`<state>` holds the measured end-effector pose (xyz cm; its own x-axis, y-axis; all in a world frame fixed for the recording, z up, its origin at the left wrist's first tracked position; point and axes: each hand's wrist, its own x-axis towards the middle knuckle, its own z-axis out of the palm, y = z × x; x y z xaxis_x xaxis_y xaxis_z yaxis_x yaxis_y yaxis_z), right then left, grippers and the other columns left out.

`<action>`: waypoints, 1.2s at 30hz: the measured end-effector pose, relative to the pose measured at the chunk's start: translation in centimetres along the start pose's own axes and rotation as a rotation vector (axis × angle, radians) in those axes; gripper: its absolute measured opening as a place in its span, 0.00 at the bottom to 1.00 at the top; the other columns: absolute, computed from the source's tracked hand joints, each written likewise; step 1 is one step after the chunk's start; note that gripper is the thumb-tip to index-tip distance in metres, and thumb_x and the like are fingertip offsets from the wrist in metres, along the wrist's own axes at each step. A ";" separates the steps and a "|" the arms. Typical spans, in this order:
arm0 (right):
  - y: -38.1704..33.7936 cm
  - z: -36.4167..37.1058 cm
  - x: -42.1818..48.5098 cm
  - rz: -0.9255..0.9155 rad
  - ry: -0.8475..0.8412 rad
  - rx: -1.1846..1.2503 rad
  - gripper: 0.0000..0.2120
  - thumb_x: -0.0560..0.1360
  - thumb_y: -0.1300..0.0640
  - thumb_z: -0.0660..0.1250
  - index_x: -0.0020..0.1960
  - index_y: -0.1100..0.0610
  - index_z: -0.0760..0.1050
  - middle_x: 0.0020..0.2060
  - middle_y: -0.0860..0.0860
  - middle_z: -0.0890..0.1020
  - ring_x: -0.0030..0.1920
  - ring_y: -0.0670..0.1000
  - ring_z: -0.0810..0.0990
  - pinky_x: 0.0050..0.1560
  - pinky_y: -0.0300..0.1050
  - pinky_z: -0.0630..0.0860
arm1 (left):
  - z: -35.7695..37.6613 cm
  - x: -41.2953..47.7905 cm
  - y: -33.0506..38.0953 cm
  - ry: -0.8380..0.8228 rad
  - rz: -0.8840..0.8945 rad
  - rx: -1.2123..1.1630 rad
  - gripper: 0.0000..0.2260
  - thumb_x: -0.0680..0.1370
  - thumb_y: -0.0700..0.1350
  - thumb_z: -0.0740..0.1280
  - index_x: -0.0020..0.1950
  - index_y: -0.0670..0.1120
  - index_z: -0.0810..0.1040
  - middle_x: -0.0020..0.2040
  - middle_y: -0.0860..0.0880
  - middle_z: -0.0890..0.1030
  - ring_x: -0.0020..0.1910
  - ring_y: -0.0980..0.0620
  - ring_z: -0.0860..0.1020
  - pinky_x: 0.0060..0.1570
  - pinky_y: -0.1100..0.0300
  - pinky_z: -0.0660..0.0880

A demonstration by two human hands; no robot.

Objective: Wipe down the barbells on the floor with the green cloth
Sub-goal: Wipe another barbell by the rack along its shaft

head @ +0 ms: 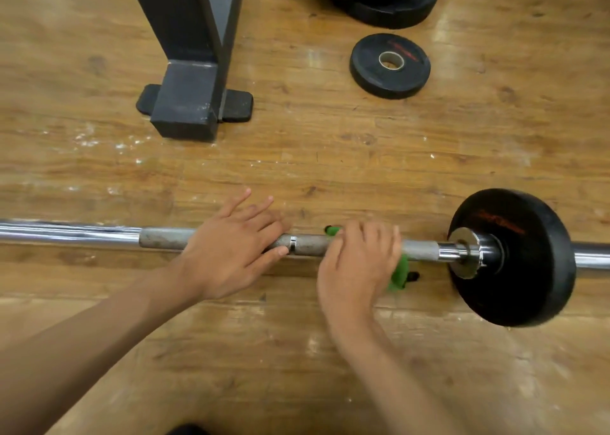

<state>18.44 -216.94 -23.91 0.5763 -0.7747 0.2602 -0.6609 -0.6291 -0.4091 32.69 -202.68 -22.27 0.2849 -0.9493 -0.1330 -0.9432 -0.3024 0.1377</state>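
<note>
Barbell [310, 245] shaft dull grey, green cloth [400, 271] wrapped round it

The right hand [358, 263] grips the green cloth [400, 273] around the barbell [310, 245] on the wooden floor [330, 157]. The left hand [231, 249] rests flat on the bar beside it.

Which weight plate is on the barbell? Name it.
The upright black plate at right, threaded on the barbell; the lone plate and the stack lie flat beyond.

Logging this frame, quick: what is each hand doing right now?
Left hand: open, fingers straight, resting on the bar.
Right hand: closed round the cloth, pressing it on the bar.
</note>
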 end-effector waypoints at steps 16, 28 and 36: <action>0.4 -2.6 -4.9 -0.431 -0.247 0.054 0.17 0.83 0.54 0.57 0.65 0.57 0.79 0.60 0.55 0.82 0.64 0.56 0.77 0.79 0.55 0.57 | 1.4 -4.3 2.5 0.111 0.037 -0.027 0.25 0.86 0.56 0.53 0.71 0.40 0.77 0.66 0.44 0.82 0.76 0.45 0.73 0.78 0.44 0.62; 0.9 -4.2 -8.3 -0.419 -0.267 0.098 0.15 0.81 0.55 0.60 0.61 0.57 0.82 0.57 0.53 0.83 0.63 0.55 0.79 0.80 0.58 0.57 | 2.0 -8.3 5.9 0.120 0.064 -0.008 0.28 0.87 0.57 0.53 0.73 0.37 0.75 0.70 0.40 0.79 0.76 0.42 0.72 0.77 0.43 0.63; 0.6 -4.5 -10.2 0.083 -0.042 0.007 0.11 0.75 0.55 0.61 0.43 0.56 0.82 0.41 0.52 0.82 0.48 0.58 0.79 0.75 0.63 0.63 | 2.4 -10.7 8.3 0.056 0.077 -0.006 0.30 0.87 0.59 0.51 0.77 0.37 0.70 0.75 0.39 0.75 0.80 0.42 0.65 0.78 0.42 0.61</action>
<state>10.03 -209.74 -22.89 0.5394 -0.8208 0.1881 -0.7039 -0.5621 -0.4342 21.39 -194.77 -22.07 0.2207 -0.9731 -0.0667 -0.9617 -0.2285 0.1511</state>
